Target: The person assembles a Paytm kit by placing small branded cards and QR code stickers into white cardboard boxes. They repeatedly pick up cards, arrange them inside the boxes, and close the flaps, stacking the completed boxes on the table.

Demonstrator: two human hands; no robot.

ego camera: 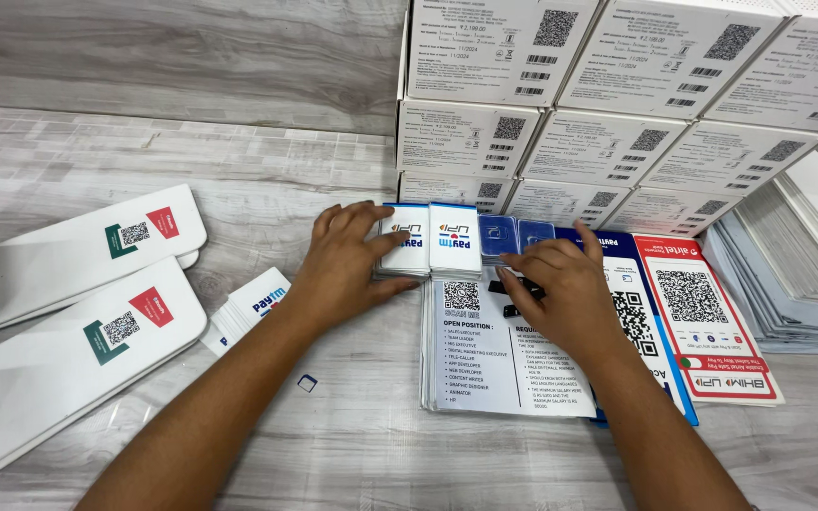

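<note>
My left hand point(345, 268) rests on a stack of small white cards point(407, 242) with blue edges, fingers curled round its left side and thumb at its front. A second like stack point(454, 239) stands right beside it. My right hand point(565, 293) lies palm down, fingers bent, over small dark pieces point(515, 288) on a white printed sheet point(489, 355). Two blue cards point(513, 233) lie just beyond its fingertips.
White labelled boxes point(542, 123) are stacked at the back. A red and white poster point(707, 317) and a blue-edged poster point(629, 312) lie right of the sheet. Flat white mailers point(78, 284) lie at left, more cards point(253, 308) near my left wrist, grey sheets point(792, 265) far right.
</note>
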